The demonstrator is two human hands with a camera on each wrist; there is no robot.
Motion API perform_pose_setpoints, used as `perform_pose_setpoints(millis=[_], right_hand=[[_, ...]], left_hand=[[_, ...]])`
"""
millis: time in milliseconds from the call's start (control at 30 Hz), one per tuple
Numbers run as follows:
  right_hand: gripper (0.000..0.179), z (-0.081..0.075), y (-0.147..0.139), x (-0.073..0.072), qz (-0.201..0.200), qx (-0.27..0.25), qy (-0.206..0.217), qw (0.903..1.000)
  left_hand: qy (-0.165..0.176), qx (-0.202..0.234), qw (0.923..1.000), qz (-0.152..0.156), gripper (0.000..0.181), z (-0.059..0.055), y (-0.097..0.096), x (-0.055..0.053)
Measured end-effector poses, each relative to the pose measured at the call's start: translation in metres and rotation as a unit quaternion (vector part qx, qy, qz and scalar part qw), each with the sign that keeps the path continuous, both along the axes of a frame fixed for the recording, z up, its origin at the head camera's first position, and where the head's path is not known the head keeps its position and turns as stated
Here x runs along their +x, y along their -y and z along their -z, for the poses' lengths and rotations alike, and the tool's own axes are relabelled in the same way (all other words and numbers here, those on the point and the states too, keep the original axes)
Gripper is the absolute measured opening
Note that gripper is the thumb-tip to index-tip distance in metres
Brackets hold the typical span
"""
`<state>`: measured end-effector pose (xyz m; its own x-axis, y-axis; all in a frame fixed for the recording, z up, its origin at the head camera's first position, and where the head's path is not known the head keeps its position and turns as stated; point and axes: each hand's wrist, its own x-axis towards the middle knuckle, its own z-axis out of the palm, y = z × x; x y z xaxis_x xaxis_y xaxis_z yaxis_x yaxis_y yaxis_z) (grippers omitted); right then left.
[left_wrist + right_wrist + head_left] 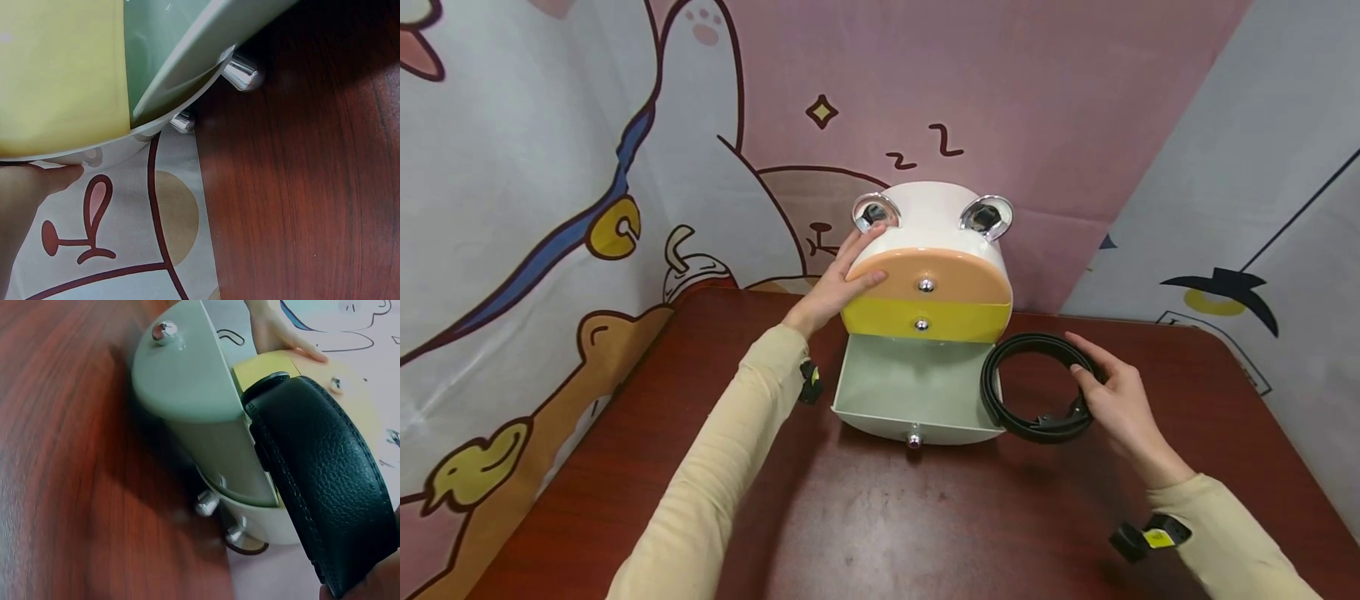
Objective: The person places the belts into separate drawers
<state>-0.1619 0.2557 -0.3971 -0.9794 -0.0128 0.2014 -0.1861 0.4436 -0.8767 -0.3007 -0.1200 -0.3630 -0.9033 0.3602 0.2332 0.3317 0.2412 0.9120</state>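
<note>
A small rounded drawer box with shiny eye-like knobs on top stands on the table. Its orange drawer and yellow drawer are pushed in, while the pale green bottom drawer is pulled out and bare inside. My left hand rests on the box's left side, thumb on the orange front and fingers by the left eye. Between thumb and fingers, my right hand pinches a coiled black leather belt at the green drawer's right edge. In the right wrist view the belt overlaps the box.
The box stands on a reddish-brown wooden table. Behind and to the left hangs a cloth with cartoon animals. A silver knob sticks out from the green drawer's front, and short silver feet show under the box.
</note>
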Motion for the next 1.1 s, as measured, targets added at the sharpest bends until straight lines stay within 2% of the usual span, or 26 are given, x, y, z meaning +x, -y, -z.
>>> perform_pose_setpoints(millis=[367,700,767,967,1100], right_hand=[[0.043,0.004,0.019,-0.005,0.022,-0.008,-0.006,0.9997],[0.037,0.008,0.029,-0.008,0.032,-0.066,-0.017,0.9972],[0.037,0.008,0.029,-0.009,0.032,-0.072,-0.013,0.9968],[0.035,0.003,0.029,-0.007,0.016,-0.107,0.025,0.9938],[0.033,-0.002,0.033,-0.006,-0.009,-0.178,0.071,0.9814]], left_hand=[[0.000,-0.003,1.0000,-0.002,0.065,-0.001,-0.001,0.000],[0.019,-0.003,0.9998,-0.002,0.067,-0.001,0.000,-0.001],[0.024,-0.004,0.9997,0.001,0.068,-0.003,0.000,0.001],[0.028,-0.008,0.9995,0.010,0.067,-0.023,-0.002,0.019],[0.028,-0.005,0.9995,0.011,0.066,-0.027,-0.003,0.023]])
